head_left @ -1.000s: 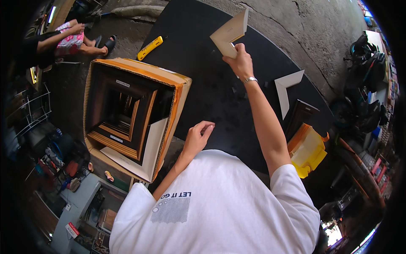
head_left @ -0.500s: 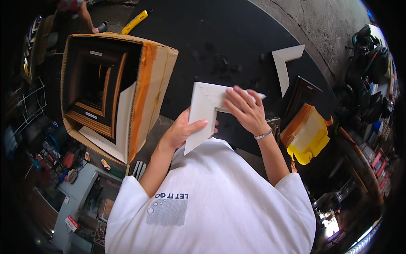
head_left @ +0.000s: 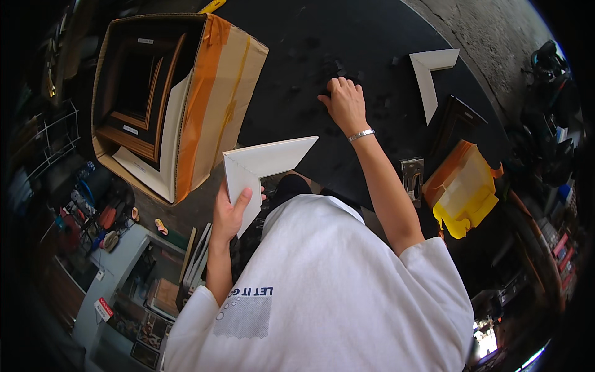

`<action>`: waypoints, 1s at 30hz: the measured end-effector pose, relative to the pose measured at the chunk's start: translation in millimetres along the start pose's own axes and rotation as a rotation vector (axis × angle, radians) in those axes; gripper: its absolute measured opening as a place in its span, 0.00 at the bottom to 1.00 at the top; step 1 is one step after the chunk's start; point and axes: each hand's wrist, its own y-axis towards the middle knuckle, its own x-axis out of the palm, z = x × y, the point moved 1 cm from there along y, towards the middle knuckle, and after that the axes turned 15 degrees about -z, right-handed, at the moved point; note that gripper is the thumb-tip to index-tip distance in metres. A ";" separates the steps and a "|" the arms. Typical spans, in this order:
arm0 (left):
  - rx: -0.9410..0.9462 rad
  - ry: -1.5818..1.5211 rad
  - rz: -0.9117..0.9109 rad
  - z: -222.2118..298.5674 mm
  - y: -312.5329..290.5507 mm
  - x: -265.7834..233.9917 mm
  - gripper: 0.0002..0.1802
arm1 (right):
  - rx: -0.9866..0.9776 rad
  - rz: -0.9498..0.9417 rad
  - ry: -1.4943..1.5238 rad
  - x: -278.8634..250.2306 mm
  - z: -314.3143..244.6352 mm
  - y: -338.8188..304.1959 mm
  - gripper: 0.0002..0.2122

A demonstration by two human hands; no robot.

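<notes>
My left hand [head_left: 230, 211] grips a white L-shaped picture frame corner sample [head_left: 273, 159] by one arm, thumb on its face, above my lap. A jagged line runs along its mitred joint. My right hand [head_left: 347, 106], with a metal bracelet at the wrist, is away from the sample, over the black table [head_left: 273, 80]. Its fingers curl down among small black pieces [head_left: 313, 77] scattered there. The fingertips are hidden, so what they may hold does not show. Another white frame corner sample [head_left: 424, 75] lies at the table's right.
A cardboard box [head_left: 220, 105] with orange tape holds dark and gold frame samples [head_left: 164, 99] at the left. Beyond it lies a yellow tool [head_left: 212, 6]. At the right are a dark frame corner [head_left: 462, 118], a metal piece [head_left: 411, 177] and a yellow-and-orange package [head_left: 465, 192].
My right hand has left the white frame corner sample and reached forward to the small black pieces. My left hand has moved left and down with the sample. The view has shifted.
</notes>
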 end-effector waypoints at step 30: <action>0.171 -0.031 -0.342 7.3 9.3 110.4 0.22 | -0.631 0.256 0.078 -93.0 -77.1 -192.6 0.19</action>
